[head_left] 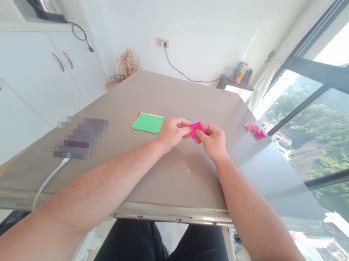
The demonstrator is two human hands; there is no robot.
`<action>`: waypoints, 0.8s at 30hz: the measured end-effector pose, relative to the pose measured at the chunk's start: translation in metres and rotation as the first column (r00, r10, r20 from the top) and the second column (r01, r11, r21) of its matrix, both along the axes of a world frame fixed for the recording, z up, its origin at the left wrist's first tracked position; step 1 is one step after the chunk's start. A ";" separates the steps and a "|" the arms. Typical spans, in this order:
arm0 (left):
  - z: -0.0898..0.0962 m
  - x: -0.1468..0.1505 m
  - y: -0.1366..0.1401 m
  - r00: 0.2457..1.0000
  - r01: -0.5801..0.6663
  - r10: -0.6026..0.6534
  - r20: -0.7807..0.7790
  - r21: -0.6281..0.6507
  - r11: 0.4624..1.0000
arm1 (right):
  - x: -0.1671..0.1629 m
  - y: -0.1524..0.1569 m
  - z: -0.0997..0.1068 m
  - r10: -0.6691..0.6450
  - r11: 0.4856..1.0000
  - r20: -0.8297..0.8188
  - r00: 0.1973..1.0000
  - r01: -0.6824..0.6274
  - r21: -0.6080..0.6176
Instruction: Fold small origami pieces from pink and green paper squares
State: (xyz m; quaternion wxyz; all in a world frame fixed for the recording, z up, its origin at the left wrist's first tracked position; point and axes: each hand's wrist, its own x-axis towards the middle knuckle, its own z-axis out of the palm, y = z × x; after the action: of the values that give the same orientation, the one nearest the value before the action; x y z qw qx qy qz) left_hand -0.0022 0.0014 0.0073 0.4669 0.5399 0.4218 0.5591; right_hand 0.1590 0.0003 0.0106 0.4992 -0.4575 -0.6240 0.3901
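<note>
A small piece of folded pink paper (197,127) is held between both hands, a little above the middle of the table. My left hand (173,133) pinches its left side between thumb and fingers. On the other side, my right hand (213,140) grips it with the thumb pressed on its face. Just left of my left hand lies a stack of coloured paper sheets (148,122), green on top with red and yellowish edges showing beneath. Several folded pink paper pieces (255,130) sit near the table's right edge.
The grey table (175,180) has a pixelated dark object (80,139) on its left, with a white cable (47,179) running off the front edge. A small cabinet (235,89) with bottles stands beyond the far right corner. Windows (329,105) line the right side.
</note>
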 end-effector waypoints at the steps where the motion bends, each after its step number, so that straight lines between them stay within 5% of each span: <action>1: 0.000 0.000 0.000 1.000 0.006 -0.006 0.007 -0.002 1.000 | 0.000 0.000 0.000 0.007 1.000 -0.008 1.000 -0.007 0.005; 14: 0.006 -0.001 -0.001 0.983 0.031 -0.012 0.185 -0.102 0.994 | 0.003 0.003 -0.002 0.138 0.989 -0.139 0.981 -0.128 0.076; 24: 0.007 -0.003 -0.001 0.974 0.055 -0.030 0.225 -0.108 0.993 | 0.005 0.000 0.002 0.195 0.980 -0.217 0.957 -0.199 0.005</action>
State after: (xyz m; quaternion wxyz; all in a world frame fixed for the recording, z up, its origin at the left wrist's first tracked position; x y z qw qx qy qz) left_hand -0.0050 0.0000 0.0148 0.5532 0.4551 0.3862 0.5812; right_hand 0.1643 0.0005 0.0127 0.5190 -0.3521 -0.6052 0.4903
